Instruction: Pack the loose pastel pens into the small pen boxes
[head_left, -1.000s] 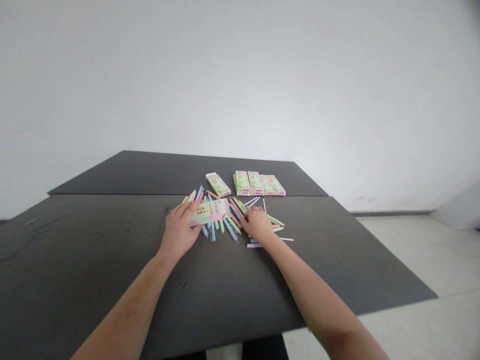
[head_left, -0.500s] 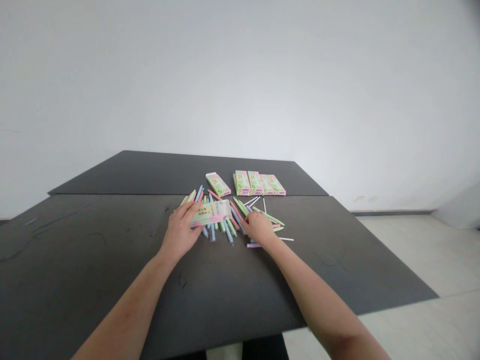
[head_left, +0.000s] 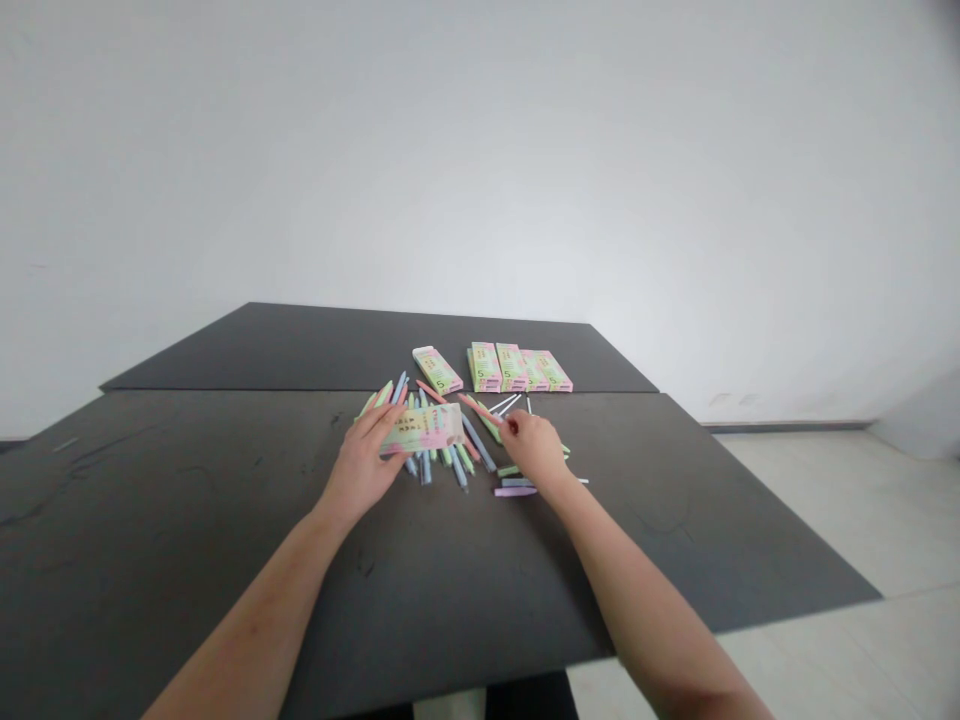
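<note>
My left hand (head_left: 365,455) grips a pink-and-green pen box (head_left: 422,428) by its left end, fingers on top and thumb at the near edge. The box's right end looks unsealed, and it is held over a spread of pastel pens. My right hand (head_left: 534,445) pinches a red pen (head_left: 481,408) near one end, the pen slanting up to the left. Below that hand lie a purple pen (head_left: 514,491) and part of a blue one. Blue pens (head_left: 480,446) and green pens lie between the two hands. The right fingertips are partly hidden.
Several similar boxes (head_left: 513,368) rest in a row at the back, with a single box (head_left: 438,370) tilted to their left. Thin white sticks (head_left: 505,404) lie behind my right hand. The dark table (head_left: 225,520) has a seam, and a pale wall stands behind it.
My right hand has shifted slightly right and now lifts a red pen out of the pile. The left hand and its box have stayed nearly in place.
</note>
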